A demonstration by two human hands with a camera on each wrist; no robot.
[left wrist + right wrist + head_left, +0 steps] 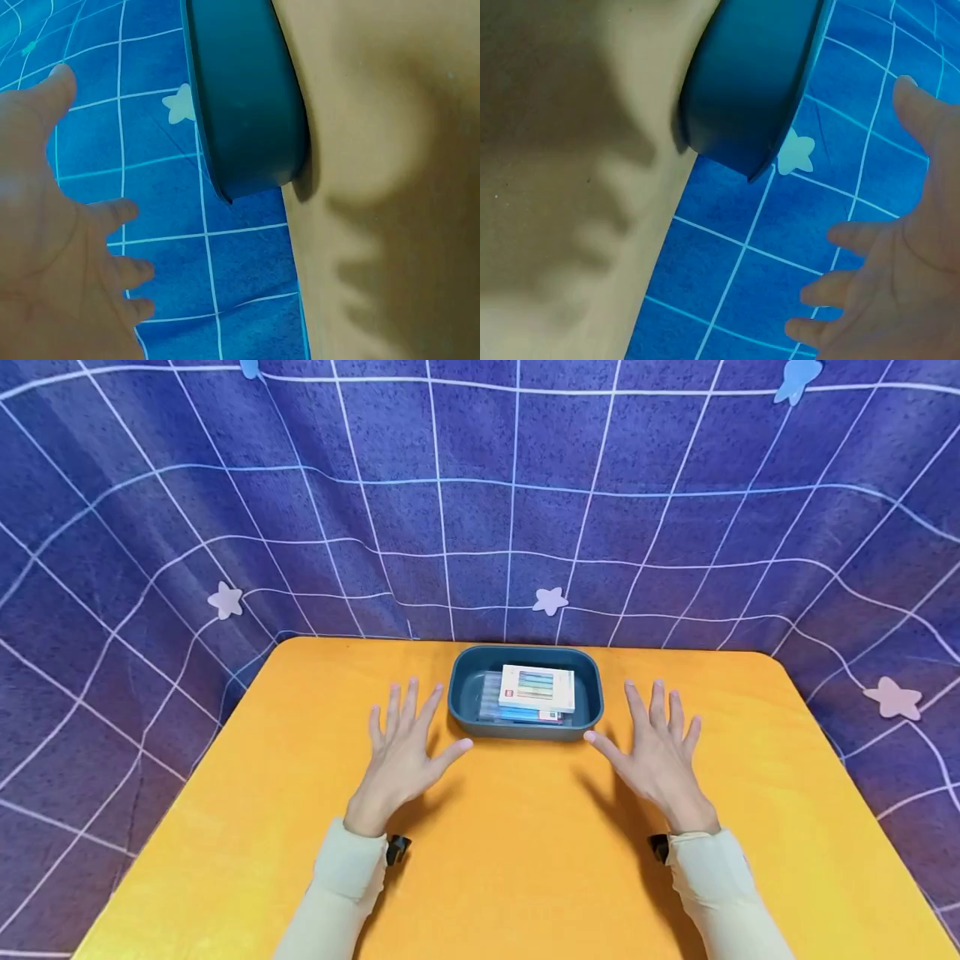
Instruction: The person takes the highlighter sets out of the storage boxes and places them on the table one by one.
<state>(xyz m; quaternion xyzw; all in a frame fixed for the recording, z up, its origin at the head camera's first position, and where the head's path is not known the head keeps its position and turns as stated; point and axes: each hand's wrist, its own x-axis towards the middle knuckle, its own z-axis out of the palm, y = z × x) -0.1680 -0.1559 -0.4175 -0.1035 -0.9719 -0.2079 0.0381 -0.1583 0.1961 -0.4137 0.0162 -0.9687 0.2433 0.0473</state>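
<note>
A dark teal rectangular bin (525,732) stands near the far edge of the table. Inside it, a flat white box (558,693) with colored stripes on its front lies over a clear pack (489,697) that has blue items in it. My left hand (401,758) hovers to the left of the bin, fingers spread, holding nothing. On the right, my right hand (660,767) is likewise spread and bare, its thumb tip near the bin's front right corner. Both wrist views show the bin's outer wall (247,97) apart from the fingers.
The bin rests on a yellow-orange tabletop (517,860) with rounded far corners. Behind and at both sides hangs a blue-purple cloth (480,518) with a white grid and star shapes. Each wrist wears a small black device (397,850) by a pale sleeve (341,877).
</note>
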